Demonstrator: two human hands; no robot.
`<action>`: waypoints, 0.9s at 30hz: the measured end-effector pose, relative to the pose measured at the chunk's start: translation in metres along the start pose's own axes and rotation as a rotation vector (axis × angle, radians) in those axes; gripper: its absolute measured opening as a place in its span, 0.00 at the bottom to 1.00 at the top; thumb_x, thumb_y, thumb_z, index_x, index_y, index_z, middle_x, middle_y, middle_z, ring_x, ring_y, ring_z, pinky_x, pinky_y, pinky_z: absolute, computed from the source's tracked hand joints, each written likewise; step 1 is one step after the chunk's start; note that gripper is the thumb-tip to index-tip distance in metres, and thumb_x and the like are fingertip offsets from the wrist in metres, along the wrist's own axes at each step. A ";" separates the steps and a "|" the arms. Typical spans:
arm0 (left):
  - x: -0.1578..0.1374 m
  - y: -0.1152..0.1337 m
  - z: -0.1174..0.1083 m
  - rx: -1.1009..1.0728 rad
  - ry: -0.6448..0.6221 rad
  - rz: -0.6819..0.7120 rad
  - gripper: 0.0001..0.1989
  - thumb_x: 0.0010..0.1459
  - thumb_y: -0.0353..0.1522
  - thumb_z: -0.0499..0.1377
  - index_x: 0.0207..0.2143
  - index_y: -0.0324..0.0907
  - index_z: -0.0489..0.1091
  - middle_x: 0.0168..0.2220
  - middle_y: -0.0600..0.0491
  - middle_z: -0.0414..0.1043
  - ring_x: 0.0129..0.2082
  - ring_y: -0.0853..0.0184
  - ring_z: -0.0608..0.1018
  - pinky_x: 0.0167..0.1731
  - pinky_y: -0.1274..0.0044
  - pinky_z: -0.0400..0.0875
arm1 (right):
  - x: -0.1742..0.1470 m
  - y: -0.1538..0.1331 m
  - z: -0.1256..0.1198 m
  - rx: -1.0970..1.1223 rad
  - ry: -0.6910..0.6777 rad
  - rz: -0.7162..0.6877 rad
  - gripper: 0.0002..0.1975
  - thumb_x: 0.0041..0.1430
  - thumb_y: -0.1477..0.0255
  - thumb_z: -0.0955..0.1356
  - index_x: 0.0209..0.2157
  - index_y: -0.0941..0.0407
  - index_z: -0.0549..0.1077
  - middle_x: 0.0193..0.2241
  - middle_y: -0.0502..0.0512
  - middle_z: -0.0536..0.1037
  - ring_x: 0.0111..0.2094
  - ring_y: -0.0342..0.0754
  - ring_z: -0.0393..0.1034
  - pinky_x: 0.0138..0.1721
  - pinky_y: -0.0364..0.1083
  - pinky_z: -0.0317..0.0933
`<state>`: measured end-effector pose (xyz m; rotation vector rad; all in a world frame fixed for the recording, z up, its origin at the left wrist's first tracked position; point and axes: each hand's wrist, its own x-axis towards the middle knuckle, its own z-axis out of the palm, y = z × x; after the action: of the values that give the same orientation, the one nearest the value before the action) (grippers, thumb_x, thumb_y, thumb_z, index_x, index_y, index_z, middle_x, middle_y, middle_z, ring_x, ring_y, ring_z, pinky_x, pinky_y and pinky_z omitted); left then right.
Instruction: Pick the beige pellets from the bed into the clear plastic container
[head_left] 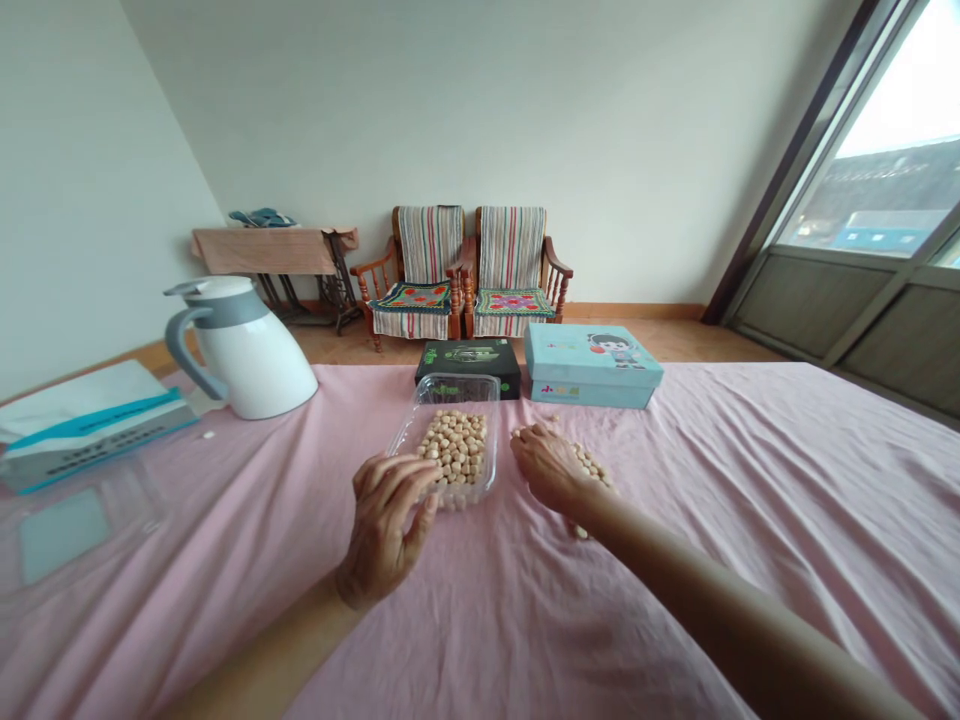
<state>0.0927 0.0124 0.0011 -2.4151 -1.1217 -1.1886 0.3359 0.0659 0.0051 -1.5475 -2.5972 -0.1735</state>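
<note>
A clear plastic tray on the pink cloth holds many small, round, beige pieces, like nuts or large seeds; their exact kind is unclear. At its near left side is my left hand, open, the fingers stretched over the rim and the thumb apart. Right of the tray, my right hand is palm down, its fingers bent and closed at the cloth. Whatever they grip is hidden. A loose pile of the same beige pieces lies beside and partly under this hand.
Behind the tray stand a black box and a light blue box. To the left are a white and grey jug, a tissue pack and a clear plastic lid. Two wooden chairs stand beyond the table.
</note>
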 end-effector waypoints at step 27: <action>0.001 0.004 0.000 0.021 0.002 -0.021 0.12 0.57 0.29 0.52 0.44 0.42 0.68 0.41 0.50 0.72 0.45 0.62 0.71 0.54 0.63 0.55 | 0.032 0.010 0.015 0.050 0.098 0.216 0.09 0.52 0.80 0.61 0.30 0.60 0.72 0.32 0.62 0.75 0.34 0.51 0.68 0.36 0.47 0.56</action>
<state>0.0961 0.0103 0.0020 -2.3914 -1.1562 -1.1796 0.3290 0.1010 -0.0038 -1.7407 -2.3233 -0.1581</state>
